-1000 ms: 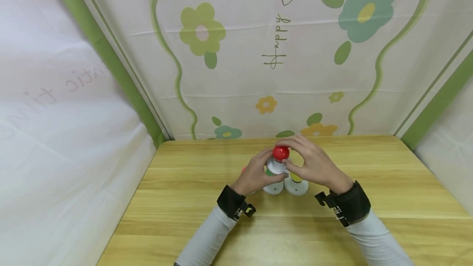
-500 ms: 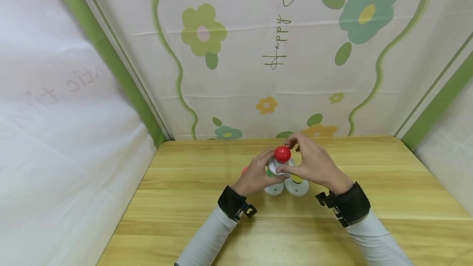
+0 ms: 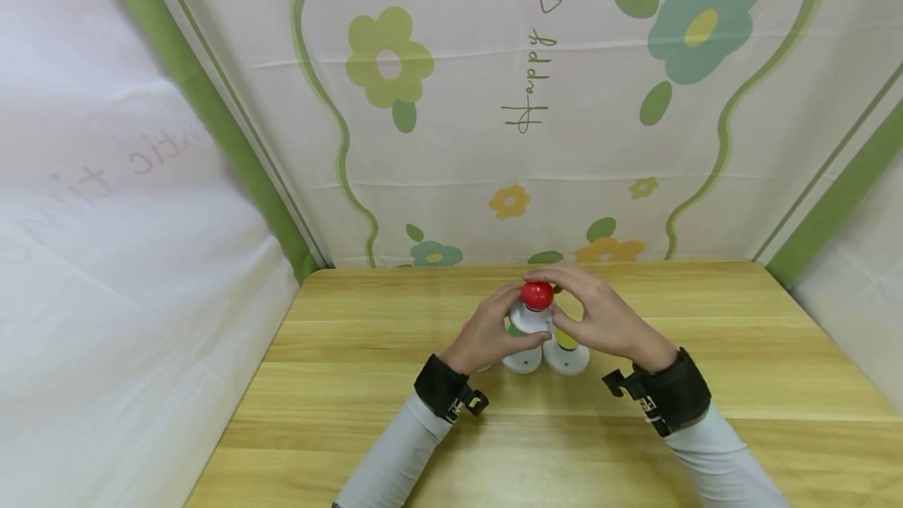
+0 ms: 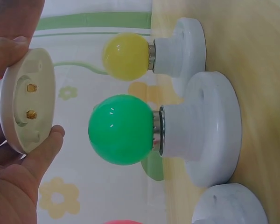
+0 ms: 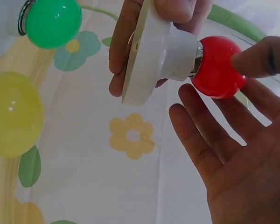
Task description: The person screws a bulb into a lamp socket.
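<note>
My left hand [image 3: 487,332] grips a white lamp holder [image 5: 151,56] by its round base, up off the table. Two brass contacts show on its underside in the left wrist view. A red light bulb [image 5: 217,65] sits in the holder's socket, its metal collar showing at the rim. My right hand [image 3: 603,316] pinches that bulb, thumb [image 5: 254,60] on the near side and fingers curled round behind. Close by on the table stand a green bulb [image 4: 121,129] and a yellow bulb [image 4: 126,56], each upright in its own white holder.
Beside the green bulb, a pink-red bulb [image 4: 123,221] and another white holder [image 4: 231,205] show partly, mostly hidden by my left hand in the head view. Behind the wooden table [image 3: 395,296] hangs a flowered cloth wall [image 3: 451,139].
Half a second ago my right fingers were spread off the red bulb with the thumb lower, by the holder; now they are back round the bulb. The left hand keeps its grip.
</note>
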Tool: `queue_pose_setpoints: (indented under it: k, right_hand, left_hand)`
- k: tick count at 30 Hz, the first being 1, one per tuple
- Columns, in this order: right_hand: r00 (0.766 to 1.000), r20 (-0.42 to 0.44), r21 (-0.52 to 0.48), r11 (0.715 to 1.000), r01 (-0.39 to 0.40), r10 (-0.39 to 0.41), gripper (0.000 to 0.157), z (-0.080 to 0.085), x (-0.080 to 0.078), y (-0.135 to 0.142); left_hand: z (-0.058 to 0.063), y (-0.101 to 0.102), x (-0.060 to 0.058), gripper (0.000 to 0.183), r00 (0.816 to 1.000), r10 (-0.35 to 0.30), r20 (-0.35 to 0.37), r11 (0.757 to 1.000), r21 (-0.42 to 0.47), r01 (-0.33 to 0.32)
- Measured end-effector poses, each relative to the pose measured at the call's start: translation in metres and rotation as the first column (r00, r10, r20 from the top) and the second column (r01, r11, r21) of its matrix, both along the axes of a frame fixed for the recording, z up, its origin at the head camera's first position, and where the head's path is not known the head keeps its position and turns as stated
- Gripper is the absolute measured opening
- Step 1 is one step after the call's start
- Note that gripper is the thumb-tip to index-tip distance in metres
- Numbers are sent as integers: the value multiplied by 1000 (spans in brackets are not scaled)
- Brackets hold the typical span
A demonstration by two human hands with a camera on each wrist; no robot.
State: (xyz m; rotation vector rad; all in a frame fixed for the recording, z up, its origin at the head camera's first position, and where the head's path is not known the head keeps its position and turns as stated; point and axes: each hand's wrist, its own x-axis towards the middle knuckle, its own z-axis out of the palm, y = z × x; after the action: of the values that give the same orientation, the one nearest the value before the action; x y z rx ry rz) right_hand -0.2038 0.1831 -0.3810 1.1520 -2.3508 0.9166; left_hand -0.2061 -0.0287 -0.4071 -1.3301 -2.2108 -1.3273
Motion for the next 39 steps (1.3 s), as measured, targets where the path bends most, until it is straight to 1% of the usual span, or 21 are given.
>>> queue_pose_setpoints:
  k: [3, 7, 11, 14, 16, 18, 23, 25, 27, 31, 34, 36, 39]
  right_hand:
    - [1000, -6, -2, 1000, 8, -8, 52, 0, -1, 0]
    - [999, -25, -1, 1000, 30, -30, 49, 0, -2, -1]
    - [995, -55, -3, 997, 78, -78, 48, 0, -2, -3]
    - [991, -55, 6, 993, 121, -120, 47, 1, -2, -4]
    - [989, -39, 14, 990, 144, -143, 47, 1, -1, -4]
    - [986, -21, 26, 986, 166, -165, 49, 1, 0, -4]
    - [979, 42, 44, 979, 199, -201, 64, 2, 0, -4]
    - [980, 60, 44, 981, 190, -192, 69, 3, 1, -4]
    - [983, 70, 43, 985, 166, -169, 70, 3, 1, -3]
    - [995, 65, 30, 997, 75, -77, 67, 2, 1, -2]
    - [998, 46, 30, 999, 31, -32, 67, 2, 0, -1]
    - [999, 24, 37, 999, 28, -29, 65, 1, -1, -1]
    - [999, -10, 45, 998, 46, -46, 60, 1, -1, -1]
  left_hand:
    - [-1, 0, -1, 63, 1000, -6, -5, 1000, -7, 6]
    - [-2, 0, -1, 62, 1000, -8, 1, 1000, -13, 8]
    - [-1, 0, 0, 61, 1000, -6, 9, 1000, -18, 6]
    - [-2, 2, -1, 61, 1000, -9, 10, 1000, -15, 10]
    - [-6, 2, -3, 62, 1000, -14, 10, 1000, -14, 14]
    - [-12, 3, -7, 63, 1000, -12, 8, 1000, -15, 12]
    - [-27, 3, -19, 63, 1000, 10, 17, 999, -43, -9]
    - [-30, 2, -21, 61, 1000, 17, 22, 998, -53, -15]
    - [-30, 1, -23, 60, 999, 20, 27, 998, -58, -18]
    - [-30, 1, -24, 61, 1000, 12, 28, 999, -53, -10]
    - [-30, 1, -24, 63, 1000, 8, 30, 999, -52, -6]
    - [-30, 1, -24, 63, 1000, 9, 29, 999, -52, -7]
    - [-30, 1, -24, 64, 1000, 12, 27, 998, -55, -10]
